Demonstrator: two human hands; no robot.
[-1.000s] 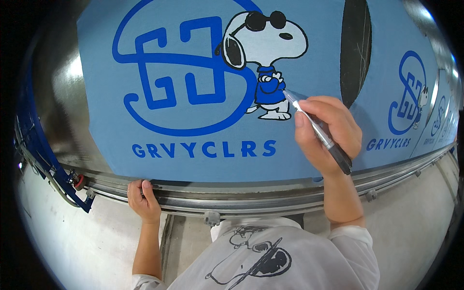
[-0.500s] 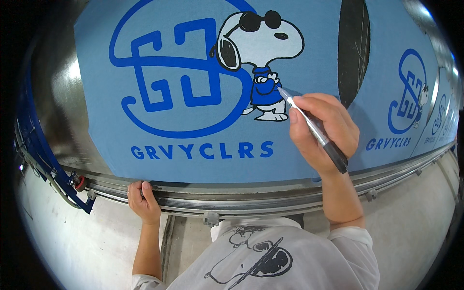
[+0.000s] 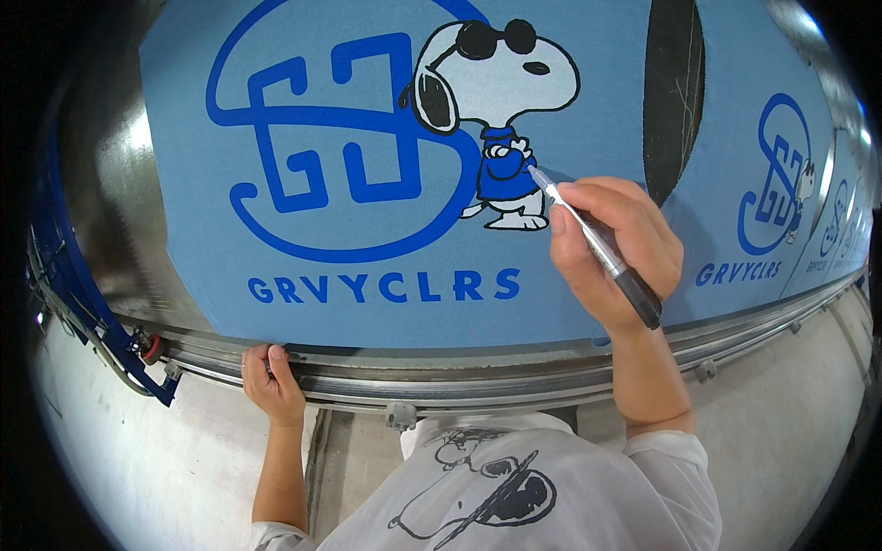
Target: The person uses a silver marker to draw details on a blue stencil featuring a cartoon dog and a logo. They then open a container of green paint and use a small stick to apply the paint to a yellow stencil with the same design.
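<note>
In my right hand [image 3: 625,243] is a marker pen [image 3: 597,243] with a silver-white barrel, a black rear end and a pale violet tip, pinched between thumb and fingers. Its tip rests at or just over the blue shirt of a printed cartoon dog [image 3: 508,174] in sunglasses. The print lies on a light blue fabric panel [image 3: 570,321], beside a large dark blue looped emblem [image 3: 317,118]. My left hand [image 3: 274,386] is closed at the table's metal front edge, its fingers curled. Whether it holds the edge or something small is hidden.
A long metal rail [image 3: 487,381] with grey clamps runs along the table's front. More printed blue panels [image 3: 717,239] continue to the right, past a dark gap [image 3: 673,101]. A blue metal frame [image 3: 101,303] with hoses stands at the left end.
Almost nothing differs. Both hands and the marker pen stay in the same place, with the pen tip still at the dog's blue shirt.
</note>
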